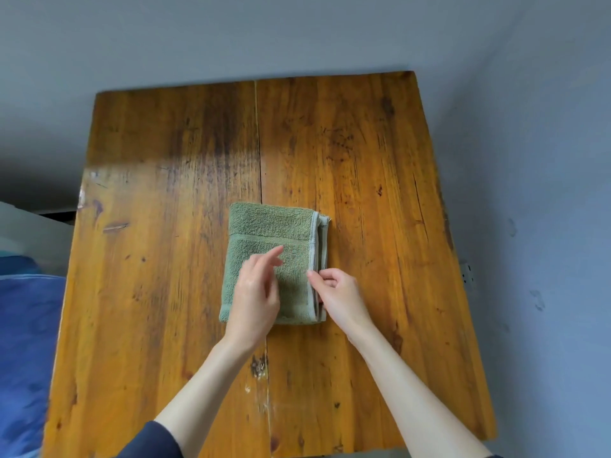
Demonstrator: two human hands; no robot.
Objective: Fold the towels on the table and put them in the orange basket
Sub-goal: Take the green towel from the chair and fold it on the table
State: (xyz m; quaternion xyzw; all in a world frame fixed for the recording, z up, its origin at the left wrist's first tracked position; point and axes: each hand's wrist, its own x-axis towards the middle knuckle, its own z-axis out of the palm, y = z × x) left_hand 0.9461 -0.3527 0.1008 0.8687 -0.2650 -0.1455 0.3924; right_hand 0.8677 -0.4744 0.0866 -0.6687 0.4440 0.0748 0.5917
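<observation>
Where the folded green towel [271, 259] lies at the centre of the wooden table [363, 153], its hemmed right edge is pinched by the right hand [340, 297]. The left hand [256, 292] is held over the towel, fingers relaxed and loosely extended.

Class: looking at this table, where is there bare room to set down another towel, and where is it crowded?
Bare wood lies between the towel and the table's far edge, and on both sides out to the side edges. It is crowded only at the middle, where the left hand and right hand work the towel.
</observation>
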